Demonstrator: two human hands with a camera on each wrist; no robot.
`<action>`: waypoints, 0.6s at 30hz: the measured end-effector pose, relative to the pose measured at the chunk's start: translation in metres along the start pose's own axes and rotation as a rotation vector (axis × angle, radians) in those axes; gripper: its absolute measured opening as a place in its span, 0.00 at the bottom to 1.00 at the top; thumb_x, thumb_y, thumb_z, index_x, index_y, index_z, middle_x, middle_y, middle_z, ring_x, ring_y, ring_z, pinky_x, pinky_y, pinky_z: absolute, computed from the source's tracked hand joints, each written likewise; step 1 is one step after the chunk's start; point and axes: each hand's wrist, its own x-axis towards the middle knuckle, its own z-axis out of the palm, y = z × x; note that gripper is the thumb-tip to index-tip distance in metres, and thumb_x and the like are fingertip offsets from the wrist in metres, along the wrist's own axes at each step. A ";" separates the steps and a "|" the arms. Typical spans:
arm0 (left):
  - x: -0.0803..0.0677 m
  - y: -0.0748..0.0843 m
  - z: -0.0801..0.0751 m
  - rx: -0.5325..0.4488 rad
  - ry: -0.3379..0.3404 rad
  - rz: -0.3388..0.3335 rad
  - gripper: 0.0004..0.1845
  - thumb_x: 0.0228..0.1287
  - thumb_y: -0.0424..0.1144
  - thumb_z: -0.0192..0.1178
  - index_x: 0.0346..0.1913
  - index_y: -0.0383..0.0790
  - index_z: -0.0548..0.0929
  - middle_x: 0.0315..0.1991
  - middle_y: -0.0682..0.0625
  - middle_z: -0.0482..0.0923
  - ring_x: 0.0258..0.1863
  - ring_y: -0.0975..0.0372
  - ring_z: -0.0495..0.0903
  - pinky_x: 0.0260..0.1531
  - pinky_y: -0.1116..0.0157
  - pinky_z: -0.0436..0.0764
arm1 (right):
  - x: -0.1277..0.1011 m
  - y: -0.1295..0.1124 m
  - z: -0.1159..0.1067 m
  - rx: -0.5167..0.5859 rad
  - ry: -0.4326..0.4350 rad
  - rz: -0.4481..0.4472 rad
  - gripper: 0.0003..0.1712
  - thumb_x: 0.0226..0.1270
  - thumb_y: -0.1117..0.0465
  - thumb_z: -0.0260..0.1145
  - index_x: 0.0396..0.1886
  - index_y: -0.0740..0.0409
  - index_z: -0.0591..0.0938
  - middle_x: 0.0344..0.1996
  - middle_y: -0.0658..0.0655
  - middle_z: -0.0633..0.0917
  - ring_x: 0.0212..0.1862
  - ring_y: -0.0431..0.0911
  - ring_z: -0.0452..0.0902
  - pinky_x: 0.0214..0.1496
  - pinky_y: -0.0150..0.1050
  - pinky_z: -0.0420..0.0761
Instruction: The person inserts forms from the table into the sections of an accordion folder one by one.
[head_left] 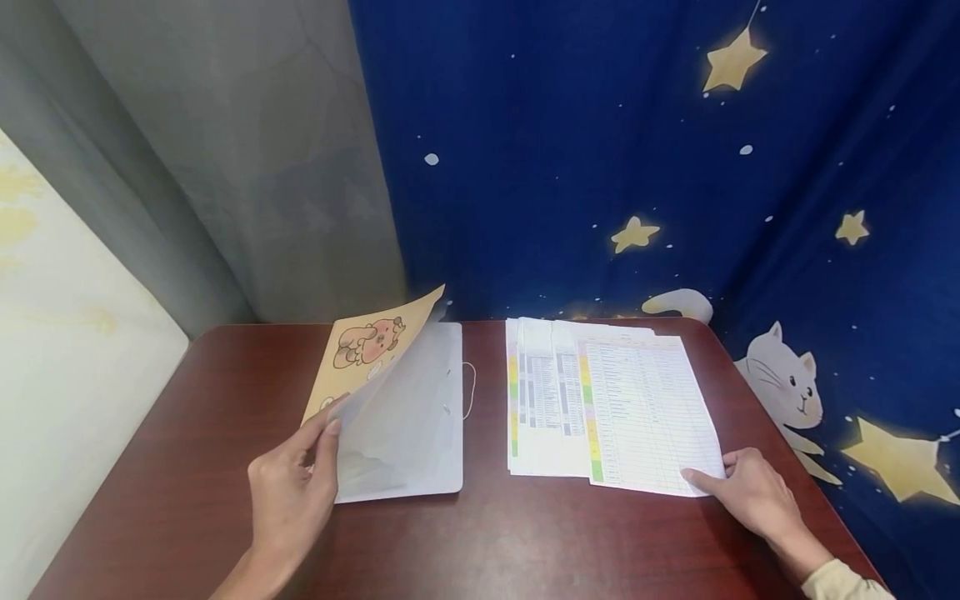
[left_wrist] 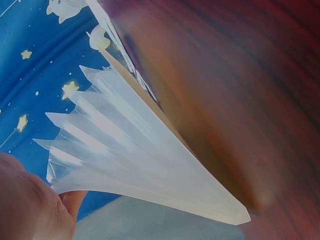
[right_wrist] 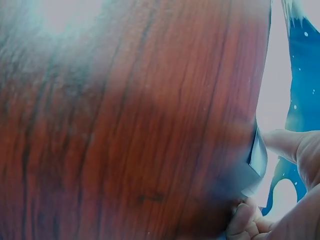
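My left hand [head_left: 291, 477] pinches the front edge of a folder's lifted yellow cover [head_left: 378, 350], which has a pink cartoon animal printed on it. Under the cover lies a translucent page [head_left: 408, 433] with rounded corners. The left wrist view shows several clear plastic sleeves [left_wrist: 100, 125] fanned out like pleats beside the left hand. On the right, my right hand [head_left: 757, 493] pinches the near right corner of a printed sheet [head_left: 648, 408], thumb on top. That sheet overlaps other printed papers [head_left: 551, 454], whose left edges carry coloured bands. In the right wrist view, the sheet's corner curls up between the fingers.
A white elastic cord [head_left: 472, 392] loops out from the folder's right side. Both stacks lie on a dark red wooden table [head_left: 480, 546]. Behind it hang a grey curtain [head_left: 247, 167] and a blue starry curtain [head_left: 540, 167], close to the table's back edge.
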 end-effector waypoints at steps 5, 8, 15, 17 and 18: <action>-0.001 -0.002 0.001 -0.001 0.026 0.011 0.18 0.62 0.23 0.69 0.52 0.42 0.93 0.45 0.43 0.93 0.29 0.85 0.75 0.27 0.82 0.73 | 0.001 0.000 0.000 0.035 -0.031 0.017 0.43 0.58 0.32 0.77 0.41 0.71 0.79 0.31 0.59 0.77 0.35 0.51 0.73 0.34 0.40 0.67; -0.002 -0.003 0.002 -0.014 0.041 0.016 0.19 0.60 0.22 0.70 0.51 0.42 0.93 0.45 0.43 0.93 0.31 0.87 0.76 0.27 0.83 0.73 | 0.000 0.001 0.002 0.043 -0.034 0.020 0.44 0.58 0.33 0.77 0.43 0.71 0.76 0.33 0.60 0.79 0.36 0.51 0.74 0.35 0.40 0.68; -0.001 -0.004 0.003 -0.018 0.042 0.030 0.19 0.59 0.21 0.70 0.51 0.41 0.93 0.45 0.42 0.93 0.32 0.86 0.77 0.27 0.82 0.73 | -0.001 0.005 0.001 0.024 -0.008 -0.014 0.43 0.65 0.35 0.73 0.47 0.73 0.73 0.35 0.63 0.81 0.38 0.53 0.75 0.37 0.41 0.69; -0.001 -0.004 0.003 -0.016 0.038 0.030 0.19 0.60 0.21 0.70 0.51 0.41 0.93 0.44 0.43 0.93 0.28 0.84 0.74 0.26 0.82 0.72 | -0.002 0.006 0.000 0.021 -0.002 -0.032 0.38 0.69 0.39 0.70 0.48 0.73 0.74 0.34 0.62 0.80 0.38 0.54 0.75 0.37 0.42 0.69; -0.001 -0.004 0.003 -0.016 0.036 0.029 0.19 0.60 0.21 0.70 0.51 0.41 0.93 0.44 0.43 0.93 0.27 0.83 0.74 0.26 0.82 0.72 | -0.002 0.006 0.000 0.024 -0.001 -0.037 0.36 0.71 0.41 0.69 0.49 0.73 0.74 0.34 0.62 0.80 0.39 0.54 0.75 0.38 0.42 0.69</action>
